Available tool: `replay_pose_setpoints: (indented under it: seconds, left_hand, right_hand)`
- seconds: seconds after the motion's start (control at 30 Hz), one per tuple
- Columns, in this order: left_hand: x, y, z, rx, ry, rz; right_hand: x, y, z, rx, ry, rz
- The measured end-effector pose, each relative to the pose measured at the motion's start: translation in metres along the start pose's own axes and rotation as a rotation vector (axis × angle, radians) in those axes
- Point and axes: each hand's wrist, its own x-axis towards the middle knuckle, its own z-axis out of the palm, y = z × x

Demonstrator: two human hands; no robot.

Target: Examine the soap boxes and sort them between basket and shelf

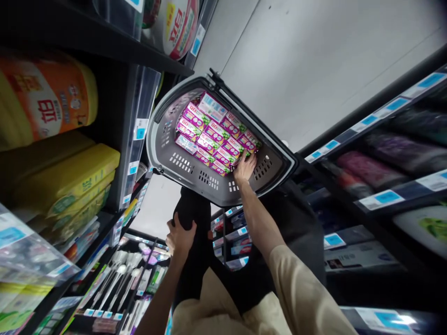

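Note:
A grey shopping basket (195,184) with slotted walls stands in front of my legs. Inside it, several purple soap packs (213,135) with green and white print lie in rows, under shiny wrap in places. My right hand (245,167) reaches over the near rim into the basket's right side. Its fingers are stretched out and touch the packs at the right end, with the fingertips partly hidden against them. My left hand (181,236) rests on my black-trousered knee (192,207), thumb and fingers apart, holding nothing.
Shelves with price tags rise closely on both sides. Large orange-labelled yellow jugs (49,97) and yellow packs (80,177) fill the left shelf. Wrapped goods (370,167) line the right shelf. White-handled brushes (118,274) hang at lower left. Pale floor (314,56) extends beyond the basket.

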Motion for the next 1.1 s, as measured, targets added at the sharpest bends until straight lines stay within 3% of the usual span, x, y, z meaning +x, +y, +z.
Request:
replay_pose_setpoints:
  seconds: [0.33, 0.63, 0.77, 0.9, 1.1]
  left_hand:
    - [0.0, 0.001, 0.001, 0.022, -0.001, -0.009]
    - [-0.003, -0.011, 0.026, -0.052, 0.047, 0.02]
    - [-0.002, -0.016, 0.036, -0.07, 0.085, 0.035]
    - [0.0, -0.02, 0.038, -0.081, 0.048, 0.009]
    - [0.003, -0.026, 0.035, -0.098, 0.021, -0.001]
  right_hand:
    - [0.0, -0.005, -0.003, 0.049, 0.05, 0.011]
    - [-0.007, -0.003, -0.02, -0.037, 0.065, -0.035]
    - [-0.006, -0.006, -0.012, -0.026, 0.118, -0.04]
    - [-0.002, -0.006, 0.0, -0.039, 0.156, -0.016]
    - [-0.001, -0.004, -0.003, -0.092, 0.159, -0.017]
